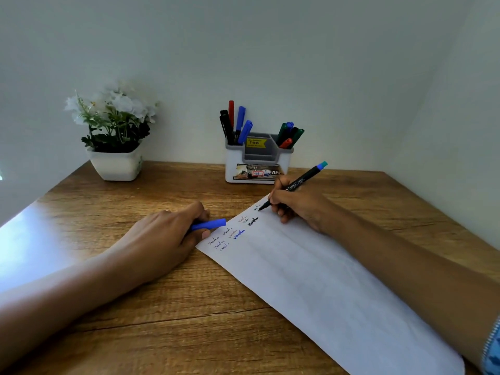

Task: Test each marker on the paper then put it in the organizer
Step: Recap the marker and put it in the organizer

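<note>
Along the desk's near right edge the paper is lying slantwise, its far end carrying test scribbles. At that end the left hand is pinching a blue cap; the right hand is gripping a black marker, tip touching paper. By the far edge the organizer is holding many markers, so this looks like a late one; capping and stowing remain.

The right hand grips a black marker, tip touching the paper beside earlier scribbles. The left hand holds a blue cap at the paper's edge. Behind stand the organizer, holding markers, and a flowerpot.
</note>
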Available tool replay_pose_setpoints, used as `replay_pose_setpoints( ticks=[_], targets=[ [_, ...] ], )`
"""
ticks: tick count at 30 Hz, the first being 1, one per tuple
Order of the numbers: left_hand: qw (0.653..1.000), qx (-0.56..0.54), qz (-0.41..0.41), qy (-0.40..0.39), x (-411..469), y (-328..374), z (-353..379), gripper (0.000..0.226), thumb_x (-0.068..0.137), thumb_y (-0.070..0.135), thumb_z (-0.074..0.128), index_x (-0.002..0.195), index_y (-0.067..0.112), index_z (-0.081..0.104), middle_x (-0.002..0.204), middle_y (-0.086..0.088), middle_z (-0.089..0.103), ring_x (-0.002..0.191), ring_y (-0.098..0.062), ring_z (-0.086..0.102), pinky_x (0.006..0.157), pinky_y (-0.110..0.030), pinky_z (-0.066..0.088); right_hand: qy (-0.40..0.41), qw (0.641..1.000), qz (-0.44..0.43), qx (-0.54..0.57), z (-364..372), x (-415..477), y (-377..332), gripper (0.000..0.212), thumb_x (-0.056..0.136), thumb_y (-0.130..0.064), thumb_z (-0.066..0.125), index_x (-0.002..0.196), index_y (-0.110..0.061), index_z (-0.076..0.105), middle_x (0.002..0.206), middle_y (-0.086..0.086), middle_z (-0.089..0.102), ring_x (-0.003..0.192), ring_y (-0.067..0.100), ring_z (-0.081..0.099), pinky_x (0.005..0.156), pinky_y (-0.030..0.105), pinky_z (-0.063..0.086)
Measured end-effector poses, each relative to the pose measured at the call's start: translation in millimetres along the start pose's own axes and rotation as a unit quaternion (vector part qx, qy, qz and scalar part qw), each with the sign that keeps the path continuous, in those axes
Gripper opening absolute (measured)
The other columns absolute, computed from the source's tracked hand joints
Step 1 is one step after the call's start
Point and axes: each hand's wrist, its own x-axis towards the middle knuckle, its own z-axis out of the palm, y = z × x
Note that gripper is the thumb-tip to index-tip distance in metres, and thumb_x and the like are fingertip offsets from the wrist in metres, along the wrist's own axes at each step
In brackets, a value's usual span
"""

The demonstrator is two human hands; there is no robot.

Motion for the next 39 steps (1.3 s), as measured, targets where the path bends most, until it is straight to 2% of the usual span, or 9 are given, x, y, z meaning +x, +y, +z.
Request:
replay_pose_setpoints(
  ticks=[8,14,17,19,24,30,36,39],
  targets=[
    [1.000,-0.015,0.006,0.003,-0.3,1.1,-1.3,0.007,0.094,0.042,0.044,0.099,0.041,0.039,0.133,0.025,0.051,0.109,-0.007,0.059,0.085,-0.027,0.047,0.001,1.000,0.005,0.003,0.1,-0.1,-0.8,0.029,0.082,0.000,0.058,0.059,-0.015,0.049,0.052,0.004,0.058,0.045,0.013,0.051,0.040,0.022,0.045],
    [0.999,-0.042,-0.009,0.007,-1.4,0.8,-1.9,0.010,0.093,0.042,0.047,0.102,0.037,0.048,0.133,0.026,0.051,0.112,-0.006,0.057,0.082,-0.024,0.042,-0.002,1.000,0.001,0.003,0.5,0.1,-1.4,0.031,0.081,0.000,0.057,0.056,-0.017,0.049,0.053,0.006,0.057,0.044,0.013,0.050,0.039,0.021,0.043],
    [0.997,-0.069,-0.016,0.007,-2.5,0.8,-2.7,0.008,0.093,0.044,0.045,0.097,0.039,0.048,0.130,0.024,0.055,0.096,-0.006,0.060,0.077,-0.027,0.045,0.007,1.000,0.004,0.007,0.0,0.1,-0.7,0.029,0.081,0.000,0.057,0.057,-0.015,0.049,0.052,0.006,0.056,0.044,0.013,0.050,0.039,0.021,0.044],
    [0.997,-0.074,-0.015,0.007,-2.4,0.6,-3.0,0.008,0.092,0.044,0.046,0.096,0.038,0.049,0.130,0.027,0.053,0.088,-0.001,0.058,0.071,-0.023,0.042,0.008,1.000,0.006,0.014,-0.2,0.2,-0.9,0.027,0.082,0.000,0.057,0.060,-0.014,0.049,0.053,0.006,0.057,0.045,0.013,0.050,0.040,0.022,0.045],
    [0.999,-0.054,-0.003,0.008,-2.1,1.3,-2.8,0.006,0.092,0.042,0.049,0.097,0.038,0.048,0.132,0.026,0.051,0.114,-0.004,0.056,0.086,-0.025,0.043,0.017,1.000,0.016,0.015,0.2,0.7,-0.8,0.026,0.082,-0.001,0.057,0.061,-0.014,0.050,0.054,0.006,0.057,0.044,0.013,0.050,0.040,0.022,0.045],
    [0.999,-0.031,0.012,0.006,-4.1,4.6,-4.4,0.015,0.091,0.043,0.049,0.082,0.044,0.038,0.131,0.023,0.054,0.111,-0.007,0.059,0.085,-0.026,0.045,0.012,1.000,0.019,0.012,-0.3,0.1,-2.0,0.027,0.082,0.000,0.057,0.060,-0.014,0.050,0.052,0.006,0.056,0.044,0.012,0.050,0.039,0.021,0.044],
    [0.999,-0.030,0.012,0.003,-4.1,5.0,-4.6,0.007,0.092,0.043,0.048,0.092,0.042,0.041,0.134,0.023,0.051,0.111,-0.006,0.058,0.086,-0.024,0.044,0.019,1.000,0.022,0.010,0.0,1.7,-1.1,0.026,0.082,-0.002,0.057,0.060,-0.015,0.050,0.053,0.005,0.055,0.045,0.013,0.050,0.040,0.022,0.044],
    [1.000,-0.027,0.009,-0.003,-4.0,5.8,-5.5,0.007,0.092,0.044,0.047,0.091,0.042,0.039,0.131,0.021,0.055,0.107,-0.007,0.060,0.086,-0.026,0.046,0.024,1.000,0.019,0.007,0.7,2.0,-0.3,0.027,0.083,-0.003,0.057,0.060,-0.016,0.051,0.054,0.005,0.056,0.045,0.013,0.050,0.041,0.022,0.045]
  ],
)
